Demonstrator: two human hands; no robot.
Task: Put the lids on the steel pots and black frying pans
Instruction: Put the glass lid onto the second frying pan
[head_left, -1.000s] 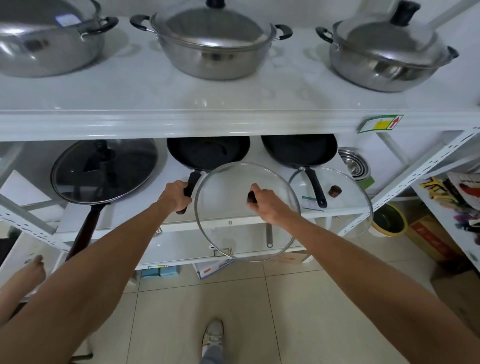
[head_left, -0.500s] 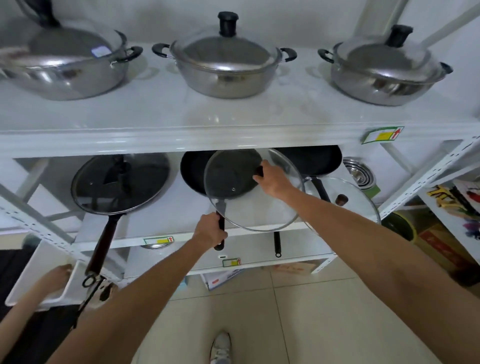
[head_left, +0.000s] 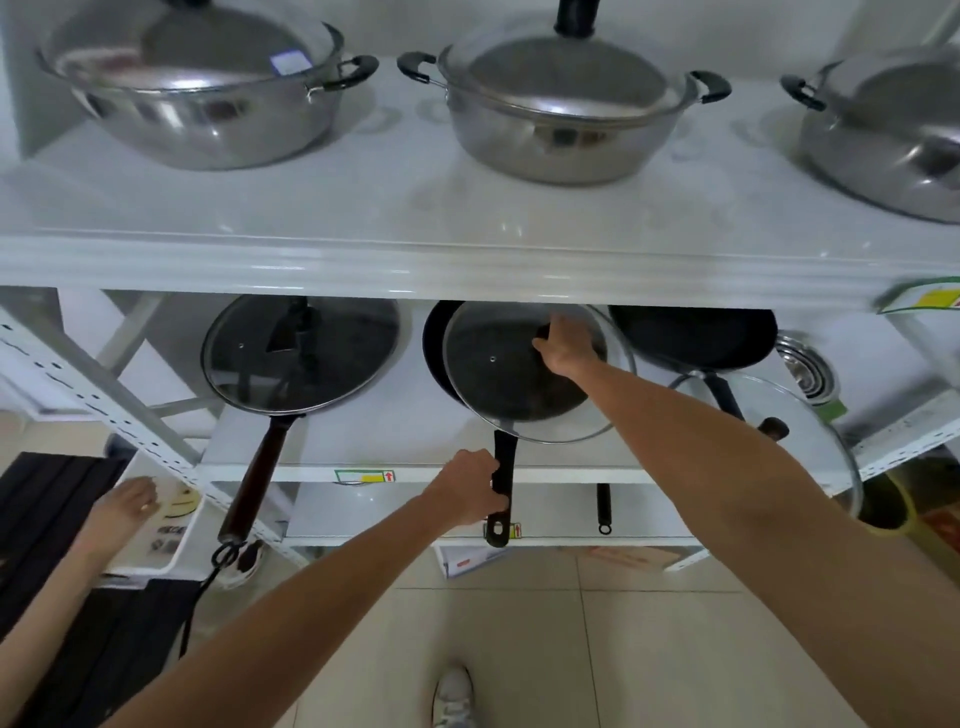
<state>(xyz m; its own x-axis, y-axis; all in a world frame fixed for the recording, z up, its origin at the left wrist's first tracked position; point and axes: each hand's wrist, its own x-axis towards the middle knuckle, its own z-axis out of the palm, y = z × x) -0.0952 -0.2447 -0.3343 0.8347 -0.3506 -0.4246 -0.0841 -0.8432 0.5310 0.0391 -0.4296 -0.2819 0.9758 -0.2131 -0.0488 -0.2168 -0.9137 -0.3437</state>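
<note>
On the lower shelf, my left hand (head_left: 467, 488) grips the black handle of the middle frying pan (head_left: 436, 353). My right hand (head_left: 566, 345) holds the knob of a glass lid (head_left: 519, 384) that lies over this pan, shifted a little to the right of it. The left frying pan (head_left: 254, 467) carries its own glass lid (head_left: 301, 353). The right frying pan (head_left: 691, 340) is uncovered, and a loose glass lid (head_left: 779, 441) leans in front of it. Three steel pots (head_left: 208, 119), (head_left: 561, 140), (head_left: 883, 156) stand lidded on the top shelf.
The white top shelf (head_left: 415, 249) overhangs the pans closely. A stack of steel bowls (head_left: 810, 369) sits at the lower shelf's right end. Another person's hand (head_left: 127, 506) rests on a white tray at lower left. My shoe (head_left: 454, 696) stands on the tiled floor.
My right hand carried the glass lid up and back from in front of the shelf onto the middle pan. My left hand slid down the pan's handle toward me.
</note>
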